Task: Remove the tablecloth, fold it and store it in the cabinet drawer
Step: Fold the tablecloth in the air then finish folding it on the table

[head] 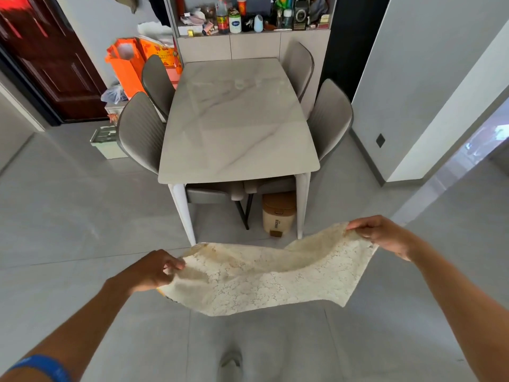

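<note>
A cream lace tablecloth [264, 277] hangs in the air in front of me, folded into a wide strip and sagging in the middle. My left hand [154, 271] pinches its left end. My right hand [385, 235] grips its right end, held a little higher. The marble-topped dining table [237, 128] stands bare ahead of me. Behind it is a cabinet [253, 45] with pale door fronts under a cluttered shelf.
Several grey chairs [143, 130] surround the table. A cream pedal bin [278, 213] stands under the table's near right corner. Orange bags [126, 64] and a small box lie at the left by a dark red door. A white wall corner [413, 106] juts out at right.
</note>
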A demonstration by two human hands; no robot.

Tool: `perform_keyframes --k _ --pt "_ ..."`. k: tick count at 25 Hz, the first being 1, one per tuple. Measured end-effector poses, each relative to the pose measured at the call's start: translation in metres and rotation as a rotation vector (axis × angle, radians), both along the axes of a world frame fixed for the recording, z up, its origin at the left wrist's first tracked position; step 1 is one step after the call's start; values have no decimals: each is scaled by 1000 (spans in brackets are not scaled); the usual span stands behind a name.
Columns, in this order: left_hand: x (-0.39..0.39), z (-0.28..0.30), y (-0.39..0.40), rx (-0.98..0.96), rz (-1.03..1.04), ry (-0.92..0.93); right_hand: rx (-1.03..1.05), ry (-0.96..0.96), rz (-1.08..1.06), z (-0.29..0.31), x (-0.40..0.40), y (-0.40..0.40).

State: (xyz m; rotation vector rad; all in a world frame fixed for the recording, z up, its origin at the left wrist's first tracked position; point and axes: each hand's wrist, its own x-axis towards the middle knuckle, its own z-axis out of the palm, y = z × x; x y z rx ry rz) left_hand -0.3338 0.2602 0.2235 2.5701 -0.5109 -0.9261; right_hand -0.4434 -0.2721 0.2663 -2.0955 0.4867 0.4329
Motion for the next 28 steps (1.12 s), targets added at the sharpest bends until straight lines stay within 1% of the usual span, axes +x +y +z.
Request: perform_keyframes --k 1,2,3,4,5,6,7,8,9,10,12,15,18,20,23,24,25,26,28 --pt "-2 5 -6 -102 62 -2 24 -20 -28 -1 5 2" --pt "4 8 -12 -161 165 -114 18 -70 -138 -1 12 3" --pt "14 12 -17 -145 300 -310 -20 -129 -312 -1 19 4" --pt "22 18 -23 -101 424 -471 -106 -167 -481 -1 24 3" --pt "28 24 -32 -61 448 -513 -213 -162 -555 -2 28 3" --pt "29 27 -42 -38 355 -453 -310 -121 -513 -6 29 5" --pt "26 28 -53 -32 203 -342 -348 -74 -416 -11 27 9" --pt "20 27 -64 -37 89 -237 -335 -37 -313 -17 23 16" --pt "12 24 -74 -49 33 -168 -293 2 -227 -22 19 27" --pt "3 21 -84 -66 5 -146 -248 39 -161 -26 14 41" --pt "-12 13 -108 -104 21 -146 -158 60 -92 -28 5 70" --pt "-26 15 -150 -139 68 -145 -13 58 -78 -21 1 115" --pt "-43 26 -187 -207 89 -160 250 57 -130 -10 0 158" --pt "-50 36 -198 -268 86 -97 360 43 -177 -6 1 178" --pt "-52 47 -196 -324 37 88 451 44 -292 -5 2 187" --pt "-55 49 -196 -301 5 73 476 51 -315 -5 3 186" --pt "-59 49 -196 -261 -17 3 484 56 -321 -6 3 185" --pt "-63 47 -197 -229 -17 -96 477 59 -315 -6 3 186" --pt "-68 44 -200 -228 34 -271 476 66 -281 -3 1 187"
